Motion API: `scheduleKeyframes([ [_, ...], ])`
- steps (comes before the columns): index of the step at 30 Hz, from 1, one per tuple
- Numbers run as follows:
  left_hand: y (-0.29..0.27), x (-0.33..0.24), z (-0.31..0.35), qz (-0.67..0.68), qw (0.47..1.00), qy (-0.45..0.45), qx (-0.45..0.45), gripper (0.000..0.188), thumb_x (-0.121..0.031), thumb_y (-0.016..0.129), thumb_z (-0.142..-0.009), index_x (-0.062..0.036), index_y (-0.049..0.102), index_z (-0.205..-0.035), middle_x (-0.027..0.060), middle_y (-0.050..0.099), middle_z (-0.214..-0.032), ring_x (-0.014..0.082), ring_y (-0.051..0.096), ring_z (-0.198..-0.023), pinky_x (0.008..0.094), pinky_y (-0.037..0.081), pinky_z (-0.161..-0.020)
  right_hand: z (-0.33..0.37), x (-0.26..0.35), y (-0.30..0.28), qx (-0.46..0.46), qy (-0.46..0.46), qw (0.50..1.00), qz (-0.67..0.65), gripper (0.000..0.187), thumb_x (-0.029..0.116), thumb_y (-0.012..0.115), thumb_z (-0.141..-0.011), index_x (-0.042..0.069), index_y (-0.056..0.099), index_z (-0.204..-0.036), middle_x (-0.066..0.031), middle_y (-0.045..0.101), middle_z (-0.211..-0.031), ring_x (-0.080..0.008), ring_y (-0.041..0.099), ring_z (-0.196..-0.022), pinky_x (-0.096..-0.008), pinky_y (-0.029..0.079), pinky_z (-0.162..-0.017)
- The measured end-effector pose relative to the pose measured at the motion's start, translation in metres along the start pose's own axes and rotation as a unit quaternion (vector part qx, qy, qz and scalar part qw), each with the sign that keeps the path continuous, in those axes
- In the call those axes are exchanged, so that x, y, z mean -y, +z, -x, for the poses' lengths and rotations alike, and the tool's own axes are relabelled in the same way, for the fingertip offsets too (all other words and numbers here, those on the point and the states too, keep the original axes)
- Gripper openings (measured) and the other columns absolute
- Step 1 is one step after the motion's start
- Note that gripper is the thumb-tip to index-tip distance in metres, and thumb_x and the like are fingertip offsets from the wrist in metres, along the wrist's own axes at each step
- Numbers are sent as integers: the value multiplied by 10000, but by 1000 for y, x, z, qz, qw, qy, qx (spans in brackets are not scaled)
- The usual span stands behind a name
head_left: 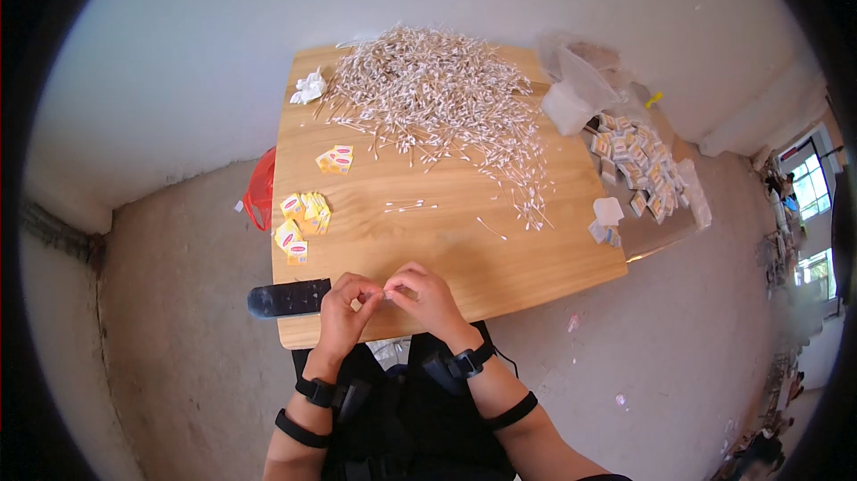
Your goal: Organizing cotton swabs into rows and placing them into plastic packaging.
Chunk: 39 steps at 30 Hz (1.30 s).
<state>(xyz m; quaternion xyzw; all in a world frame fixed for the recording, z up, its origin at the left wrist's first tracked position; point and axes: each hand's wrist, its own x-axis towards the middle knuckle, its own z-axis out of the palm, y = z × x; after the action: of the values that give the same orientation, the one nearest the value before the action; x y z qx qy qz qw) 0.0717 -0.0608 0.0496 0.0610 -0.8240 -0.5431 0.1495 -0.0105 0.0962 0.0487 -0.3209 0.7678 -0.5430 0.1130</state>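
At the near edge of the wooden table (536,253), my left hand (346,304) and my right hand (428,298) meet fingertip to fingertip. Both are pinched closed around something small and pale between them; it is too small and covered to name. Close to my left hand lies a flat dark strip (295,298) with a rounded end jutting past the table's left edge. A few cotton swabs (411,206) lie loose beyond my hands, and a single cotton swab (491,228) rests further right. A large heap of cotton swabs (428,79) covers the far part of the table.
Yellow and white cards (303,218) lie at the left edge, with a smaller group of cards (336,160) behind. Crumpled white tissue (309,87) sits far left. A red bag (262,191) hangs beside the table. Many small packs (638,160) and a clear plastic bag (580,88) are at right.
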Motion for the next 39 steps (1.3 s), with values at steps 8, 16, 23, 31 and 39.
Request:
scheduleKeyframes([
  [8,-8,-21,-7,-61,997,47,-22,96,13,702,-778,0,617,-820,100,610,-853,177,562,-677,269,463,-620,1,16,-17,-100,-63,985,127,51,147,690,-787,101,668,-788,-45,584,-789,-247,594,-752,-354,487,-642],
  [16,5,0,7,21,998,-53,35,73,15,648,-835,-7,596,-882,81,627,-935,107,592,-684,238,463,-591,20,-4,-24,-91,-35,988,119,71,131,732,-766,95,672,-779,-39,583,-780,-202,592,-746,-306,472,-630],
  [23,30,8,10,270,954,-128,-5,120,-38,630,-894,-21,569,-996,58,636,-948,87,589,-707,204,477,-630,14,-31,-4,4,6,998,-63,158,210,684,-832,92,697,-936,-85,605,-843,-224,598,-793,-320,487,-678],
  [31,37,25,10,309,938,-160,0,102,-152,616,-934,-52,602,-933,9,638,-850,54,558,-706,189,437,-604,17,-26,-2,3,98,991,-86,129,177,667,-876,78,701,-951,-46,612,-806,-122,589,-742,-263,468,-663],
  [39,42,38,0,272,939,-210,16,163,-188,601,-944,-40,598,-875,2,591,-780,68,551,-683,205,450,-608,11,-37,3,21,224,942,-250,280,247,590,-946,-15,634,-1034,-44,660,-864,-77,601,-656,-209,493,-603],
])
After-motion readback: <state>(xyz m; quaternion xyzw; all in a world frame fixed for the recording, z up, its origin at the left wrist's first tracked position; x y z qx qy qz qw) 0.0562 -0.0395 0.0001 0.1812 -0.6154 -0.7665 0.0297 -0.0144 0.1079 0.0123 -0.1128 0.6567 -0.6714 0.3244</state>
